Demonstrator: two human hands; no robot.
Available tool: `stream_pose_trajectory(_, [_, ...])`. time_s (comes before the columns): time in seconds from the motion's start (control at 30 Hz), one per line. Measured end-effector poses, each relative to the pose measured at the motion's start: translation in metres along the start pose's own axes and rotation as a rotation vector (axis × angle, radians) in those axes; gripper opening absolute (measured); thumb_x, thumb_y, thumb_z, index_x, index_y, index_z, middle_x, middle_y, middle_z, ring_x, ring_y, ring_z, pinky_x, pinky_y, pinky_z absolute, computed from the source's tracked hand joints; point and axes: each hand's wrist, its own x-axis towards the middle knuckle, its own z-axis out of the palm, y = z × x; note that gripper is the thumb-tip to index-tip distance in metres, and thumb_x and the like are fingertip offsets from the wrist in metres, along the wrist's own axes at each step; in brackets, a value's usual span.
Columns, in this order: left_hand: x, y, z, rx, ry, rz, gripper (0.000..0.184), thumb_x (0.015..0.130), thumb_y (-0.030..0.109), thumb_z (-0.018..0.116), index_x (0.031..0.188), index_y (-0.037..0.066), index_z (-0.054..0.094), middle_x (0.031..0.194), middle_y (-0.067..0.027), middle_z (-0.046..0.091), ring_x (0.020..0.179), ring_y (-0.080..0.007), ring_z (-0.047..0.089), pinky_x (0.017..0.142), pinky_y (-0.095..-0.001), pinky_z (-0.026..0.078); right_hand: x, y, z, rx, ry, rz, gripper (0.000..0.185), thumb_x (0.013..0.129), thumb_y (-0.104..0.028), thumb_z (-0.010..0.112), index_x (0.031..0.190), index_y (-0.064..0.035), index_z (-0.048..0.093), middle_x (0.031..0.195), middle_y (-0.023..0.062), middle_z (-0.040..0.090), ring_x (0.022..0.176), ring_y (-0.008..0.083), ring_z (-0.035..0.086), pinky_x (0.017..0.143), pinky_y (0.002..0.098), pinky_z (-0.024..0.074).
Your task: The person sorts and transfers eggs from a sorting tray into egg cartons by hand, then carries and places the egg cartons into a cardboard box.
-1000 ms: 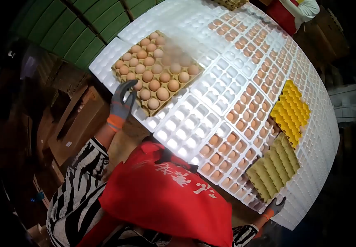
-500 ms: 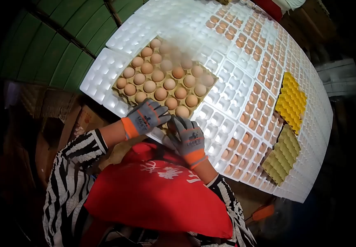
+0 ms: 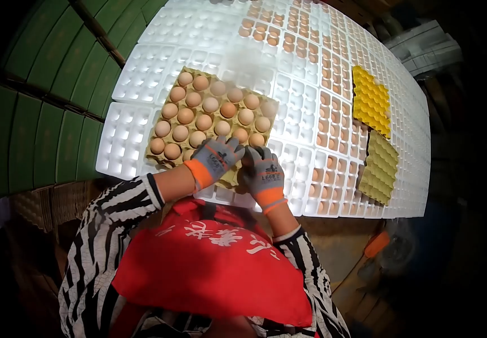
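A brown pulp egg tray [image 3: 229, 179] holds several rows of brown eggs [image 3: 204, 121]. It rests on white moulded trays near the front of the table. My left hand [image 3: 219, 158], in a grey and orange glove, reaches over the front rows with its fingers curled down among the eggs. Beside it, my right hand [image 3: 262, 172], gloved alike, bends its fingers inward at the tray's front right corner. The fingertips of both hands nearly meet. Whatever lies under them is hidden by the gloves.
White plastic trays [image 3: 125, 135] cover the table, many on the right filled with eggs [image 3: 328, 127]. A yellow egg tray [image 3: 371, 101] and another pulp tray [image 3: 380, 169] lie on top there. Green stacked boxes [image 3: 40, 124] stand at the left. A smear blurs the view behind the eggs.
The head view has shifted, so the table appears turned and further left. Both hands have moved inward over the front eggs, and the pulp tray's bare front part now shows between them.
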Motion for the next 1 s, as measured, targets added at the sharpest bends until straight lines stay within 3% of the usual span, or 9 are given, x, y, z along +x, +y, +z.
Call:
stream_pose_trajectory(0.1, [0.000,-0.016,-0.011,-0.343,-0.037,-0.086,0.051,0.082,0.020,0.073,0.130,0.012,0.056,0.112,-0.0110,0.062,0.098,-0.0255,0.066,0.081,-0.0346,0.056,-0.005,0.019,-0.016,0.656,-0.095,0.330,0.044,0.087,-0.021,0.070,0.127,-0.0057,0.060,0.116,0.0117,0.063,0.092,0.0233,0.065,0.071,0.0344,0.0561])
stream_pose_trajectory(0.17, [-0.005,-0.041,-0.010,-1.030,0.094,-0.205,0.051,0.086,0.016,0.068,0.134,0.011,0.054,0.112,-0.0091,0.063,0.096,-0.0208,0.066,0.079,-0.0315,0.055,-0.015,0.040,-0.022,1.296,-0.015,0.571,0.045,0.089,-0.018,0.064,0.131,-0.0030,0.056,0.118,0.0122,0.062,0.081,0.0168,0.065,0.058,0.0286,0.0545])
stream_pose_trajectory(0.27, [-0.007,-0.064,-0.025,-1.786,0.054,-0.398,0.046,0.091,0.012,0.060,0.137,0.009,0.056,0.112,-0.0058,0.062,0.092,-0.0137,0.066,0.076,-0.0267,0.054,-0.007,0.049,-0.036,1.705,0.108,0.442,0.048,0.092,-0.014,0.056,0.138,-0.0040,0.050,0.118,0.0110,0.062,0.079,0.0158,0.063,0.060,0.0283,0.0531])
stream_pose_trajectory(0.33, [0.004,-0.060,-0.023,-1.180,0.220,-0.297,0.042,0.089,0.012,0.061,0.130,0.014,0.062,0.110,-0.0092,0.062,0.091,-0.0199,0.066,0.077,-0.0316,0.055,0.010,0.048,-0.039,1.308,-0.028,0.584,0.046,0.088,-0.019,0.068,0.131,-0.0095,0.058,0.124,0.0123,0.057,0.089,0.0222,0.065,0.070,0.0349,0.0556])
stream_pose_trajectory(0.4, [0.015,-0.049,-0.024,-0.654,0.262,-0.294,0.038,0.085,0.013,0.064,0.122,0.020,0.067,0.114,-0.0153,0.058,0.093,-0.0290,0.065,0.079,-0.0393,0.055,0.028,0.053,-0.017,0.256,0.206,-0.028,0.045,0.084,-0.025,0.075,0.126,-0.0160,0.062,0.129,0.0148,0.056,0.093,0.0295,0.067,0.078,0.0404,0.0558])
stream_pose_trajectory(0.53, [0.034,-0.011,-0.017,-0.083,0.104,-0.222,0.026,0.083,0.019,0.069,0.109,0.015,0.068,0.127,-0.0141,0.052,0.095,-0.0284,0.064,0.074,-0.0416,0.055,0.044,0.017,-0.022,-0.173,-0.156,0.208,0.051,0.076,-0.032,0.080,0.122,-0.0172,0.065,0.136,0.0145,0.053,0.104,0.0318,0.065,0.083,0.0425,0.0550])
stream_pose_trajectory(0.7, [0.058,-0.016,0.009,0.033,-0.086,-0.142,0.028,0.079,0.025,0.073,0.104,0.014,0.065,0.128,-0.0153,0.051,0.097,-0.0300,0.065,0.072,-0.0471,0.057,0.047,0.052,-0.024,0.358,-0.052,0.143,0.047,0.076,-0.026,0.082,0.119,-0.0122,0.067,0.120,0.0103,0.060,0.098,0.0281,0.066,0.075,0.0370,0.0566])
stream_pose_trajectory(0.8, [0.052,-0.045,-0.053,-0.319,-0.010,-0.160,0.030,0.076,0.027,0.076,0.103,0.015,0.067,0.126,-0.0163,0.052,0.098,-0.0328,0.066,0.073,-0.0466,0.057,0.068,0.095,-0.049,1.178,-0.129,0.706,0.046,0.083,-0.016,0.078,0.126,-0.0064,0.062,0.101,0.0081,0.068,0.075,0.0146,0.065,0.058,0.0290,0.0547])
stream_pose_trajectory(1.0, [0.189,-0.140,-0.065,-0.537,0.293,-0.289,0.040,0.077,0.032,0.078,0.113,0.017,0.068,0.118,-0.0133,0.057,0.094,-0.0324,0.066,0.082,-0.0424,0.054,0.211,0.185,-0.030,0.871,0.178,0.565,0.041,0.083,-0.020,0.078,0.120,-0.0086,0.064,0.101,0.0072,0.067,0.078,0.0182,0.064,0.057,0.0281,0.0529])
